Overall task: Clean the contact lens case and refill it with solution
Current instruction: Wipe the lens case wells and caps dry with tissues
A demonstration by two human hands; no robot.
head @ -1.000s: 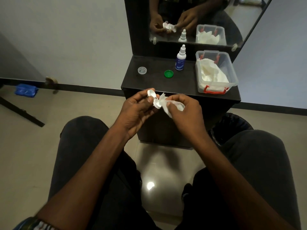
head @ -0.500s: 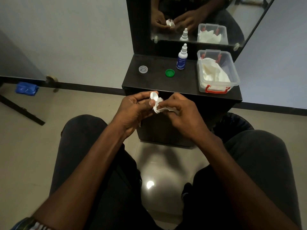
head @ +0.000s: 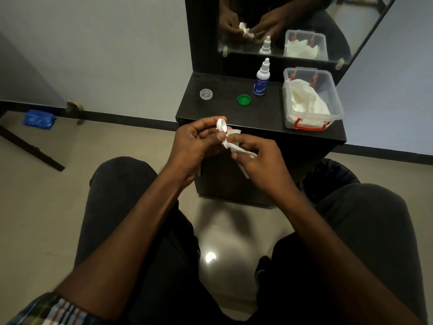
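White plastic lens case (head: 221,125), white tissue (head: 239,150). Round green cap (head: 244,100), round clear cap (head: 206,94), both on black cabinet top (head: 225,106). White dropper bottle with blue label (head: 261,80). Clear plastic box (head: 337,106) has red latches, white tissues inside. Crumpled blue bag (head: 38,118) on beige floor (head: 28,207). Dark trousers (head: 121,184). Plaid sleeve (head: 54,311): blue, white, red, yellow-green.

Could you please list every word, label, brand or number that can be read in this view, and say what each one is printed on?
None can be read.
Solution bottle: its blue label carries white print, too small and blurred to make out.
Clear cap and green cap: no marking visible.
Clear plastic box of tissues: no text visible.
Lens case in the left hand, tissue in the right hand: no lettering visible.
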